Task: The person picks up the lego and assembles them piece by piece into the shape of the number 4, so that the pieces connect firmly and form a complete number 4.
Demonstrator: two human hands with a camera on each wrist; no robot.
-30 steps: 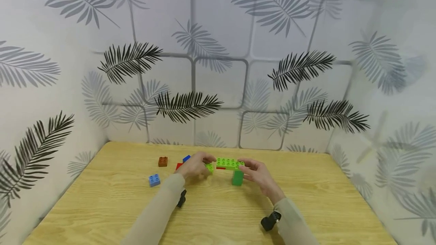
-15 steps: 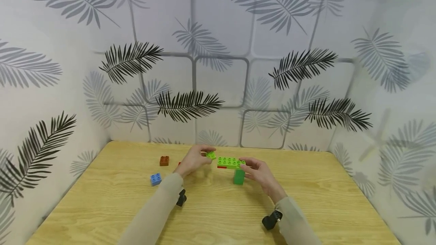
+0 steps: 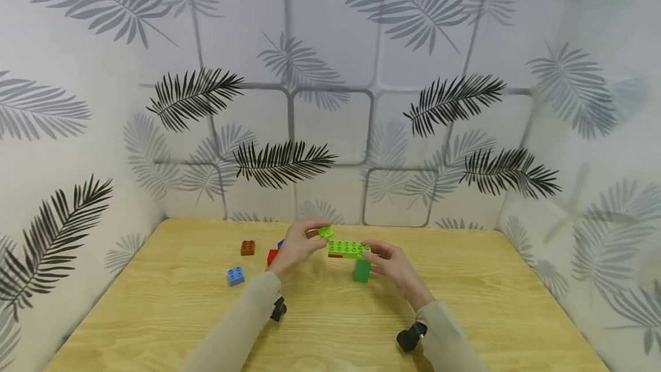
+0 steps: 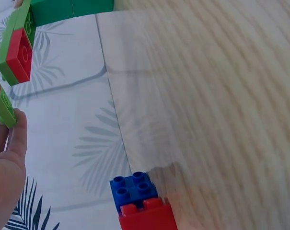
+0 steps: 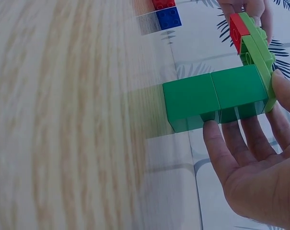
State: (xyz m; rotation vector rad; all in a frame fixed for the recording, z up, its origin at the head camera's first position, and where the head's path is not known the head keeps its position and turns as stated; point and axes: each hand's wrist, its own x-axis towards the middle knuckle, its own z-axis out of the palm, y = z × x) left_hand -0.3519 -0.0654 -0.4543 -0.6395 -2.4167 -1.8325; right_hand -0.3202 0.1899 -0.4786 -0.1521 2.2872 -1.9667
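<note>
My left hand [image 3: 297,245] pinches a small lime-green toy building brick [image 3: 326,231] between thumb and fingers. It is held just up and left of the left end of a long lime-green brick [image 3: 345,249]. That long brick lies across the top of two stacked dark green bricks [image 5: 192,100], which stand on the table. A red brick [image 4: 21,55] is fixed under its overhanging end. With the thumb by the long brick and fingers along the green stack, my right hand [image 3: 396,271] holds this structure from the right.
Left of the structure, a red brick [image 4: 148,218] and a dark blue brick [image 4: 134,189] sit together, partly behind my left hand in the head view. Farther left lie a brown brick [image 3: 248,247] and a light blue brick [image 3: 235,276]. A patterned wall backs the wooden table [image 3: 155,314].
My left hand has lifted the small lime-green brick from low beside the structure and brought it up and slightly right. My right hand has stayed at the structure.
</note>
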